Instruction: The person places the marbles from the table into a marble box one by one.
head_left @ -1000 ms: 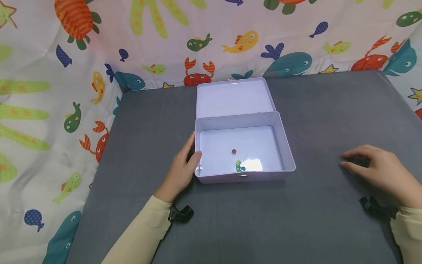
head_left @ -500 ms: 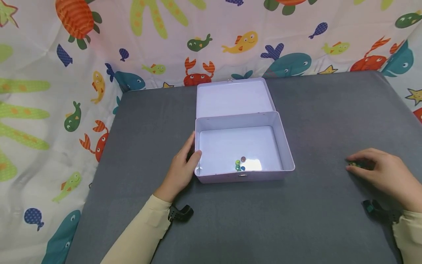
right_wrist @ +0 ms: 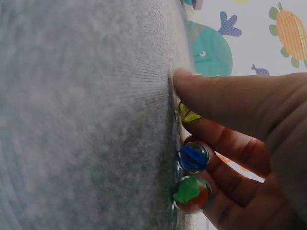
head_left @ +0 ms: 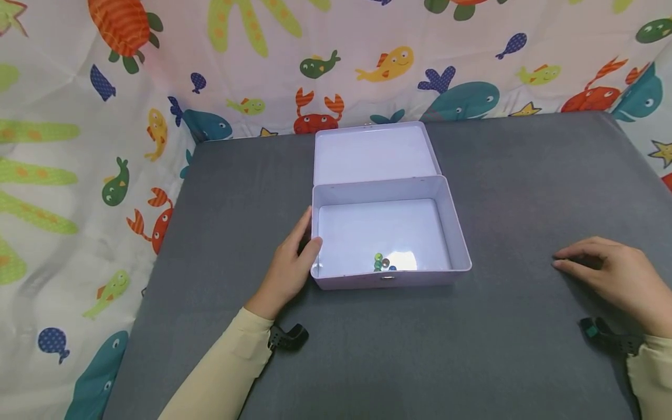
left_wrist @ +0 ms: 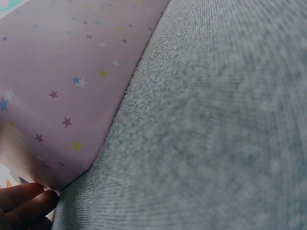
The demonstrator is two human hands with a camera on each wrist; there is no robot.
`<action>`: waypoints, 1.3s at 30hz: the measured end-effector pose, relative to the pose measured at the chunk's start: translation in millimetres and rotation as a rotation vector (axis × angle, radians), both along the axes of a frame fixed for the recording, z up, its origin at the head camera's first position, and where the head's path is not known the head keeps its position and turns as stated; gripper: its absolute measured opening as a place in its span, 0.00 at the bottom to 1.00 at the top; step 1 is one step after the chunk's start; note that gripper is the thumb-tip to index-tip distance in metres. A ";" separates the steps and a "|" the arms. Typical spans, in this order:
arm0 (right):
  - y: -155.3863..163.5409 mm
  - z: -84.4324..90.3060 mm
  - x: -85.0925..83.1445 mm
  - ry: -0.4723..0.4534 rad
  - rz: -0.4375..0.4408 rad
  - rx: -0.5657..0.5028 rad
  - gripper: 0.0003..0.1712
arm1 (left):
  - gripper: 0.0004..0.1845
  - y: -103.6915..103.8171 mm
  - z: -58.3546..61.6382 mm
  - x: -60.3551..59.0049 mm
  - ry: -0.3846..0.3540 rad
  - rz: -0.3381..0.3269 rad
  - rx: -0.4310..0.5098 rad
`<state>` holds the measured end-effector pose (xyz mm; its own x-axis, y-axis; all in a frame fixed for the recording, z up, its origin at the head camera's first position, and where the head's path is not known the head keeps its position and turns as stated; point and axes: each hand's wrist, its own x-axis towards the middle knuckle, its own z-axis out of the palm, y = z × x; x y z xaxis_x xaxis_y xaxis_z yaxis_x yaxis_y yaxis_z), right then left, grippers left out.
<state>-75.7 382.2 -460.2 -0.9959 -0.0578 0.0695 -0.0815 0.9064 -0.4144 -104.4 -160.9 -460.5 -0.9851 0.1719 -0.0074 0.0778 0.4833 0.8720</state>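
Note:
My left hand (head_left: 287, 265) grips the left wall of a lilac tin box (head_left: 463, 245), thumb over the rim and fingers outside. In the left wrist view, fingertips (left_wrist: 36, 203) touch a lower corner of the star-printed box (left_wrist: 53, 72). Several glass marbles (head_left: 378, 257) lie against the front wall inside: green, brownish and blue. Off to the right, my right hand (head_left: 616, 274) is low on the cloth. In the right wrist view its thumb and forefinger pinch a yellow marble (right_wrist: 188, 114), while a blue marble (right_wrist: 193, 157) and a green-and-orange marble (right_wrist: 192, 194) lie by the other fingers.
The box lid (head_left: 377, 153) is folded back behind the box. Grey cloth (head_left: 399, 350) covers the table. A curtain printed with sea animals (head_left: 357, 35) hangs along the back and the left side. Each wrist bears a dark camera mount (head_left: 289, 338).
Inside the box, the brownish marble has rolled forward to the others, and the blue one has shifted right. My right hand has slid slightly right, its fingertips closer together. The left hand keeps its grip.

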 end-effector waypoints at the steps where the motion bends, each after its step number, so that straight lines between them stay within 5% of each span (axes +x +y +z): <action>1: 0.2 -0.1 -0.1 -0.004 -0.009 -0.005 0.06 | 0.36 0.1 0.0 -0.3 0.002 -0.003 0.001; 18: -13.5 27.7 -11.5 0.035 -0.085 -0.051 0.10 | 0.36 -0.5 0.3 0.1 0.007 0.000 -0.004; 29: -40.1 43.8 -30.8 0.033 -0.007 -0.062 0.11 | 0.36 -1.2 -1.6 -0.3 0.012 -0.001 -0.011; 39: -75.9 60.1 -52.6 0.117 0.181 -0.091 0.13 | 0.36 -0.9 -0.7 -0.1 0.026 -0.007 -0.001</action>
